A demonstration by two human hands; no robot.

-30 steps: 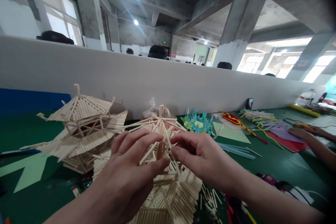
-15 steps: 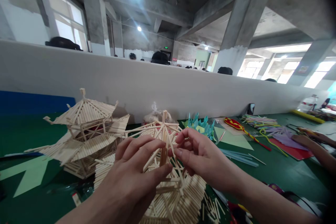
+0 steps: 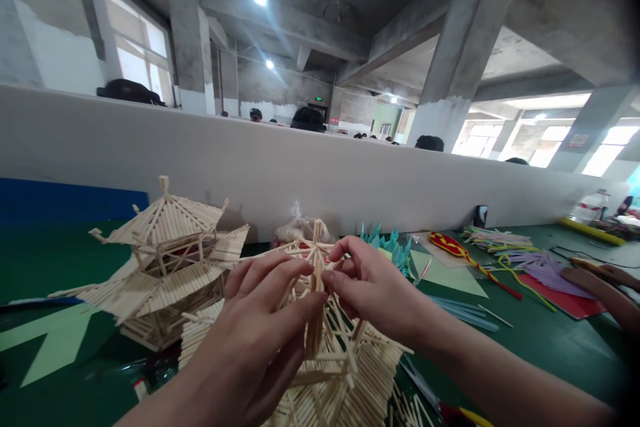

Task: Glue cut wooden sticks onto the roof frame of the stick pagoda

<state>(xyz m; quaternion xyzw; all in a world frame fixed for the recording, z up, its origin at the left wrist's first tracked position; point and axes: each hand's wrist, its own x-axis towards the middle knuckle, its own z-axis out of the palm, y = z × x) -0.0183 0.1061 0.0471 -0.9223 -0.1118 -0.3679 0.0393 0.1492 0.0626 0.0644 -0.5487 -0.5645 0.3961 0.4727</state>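
A pavilion model of thin wooden sticks [image 3: 345, 360] stands in front of me, its upper roof frame open and ribbed. My left hand [image 3: 270, 310] has its thumb and fingertips closed on upright wooden sticks [image 3: 316, 267] on the near side of the roof frame. From the right, my right hand [image 3: 367, 277] pinches at the same sticks, close to the left fingertips. The fingers partly hide the frame, and the exact grip of each fingertip is hard to make out. To the left stands a second stick pavilion [image 3: 167, 260] with tiered, covered roofs.
A white partition [image 3: 350, 177] runs behind the green table [image 3: 540, 347]. Scissors [image 3: 420, 380] and loose sticks [image 3: 413, 410] lie at the lower right. Teal paper leaves [image 3: 393, 247], a red-yellow braided piece [image 3: 450, 245] and another person's hand [image 3: 590, 283] are farther right.
My right hand has shifted slightly left and up, closer to the left fingertips on the sticks. The whole view has moved a little, and the scissors show more now.
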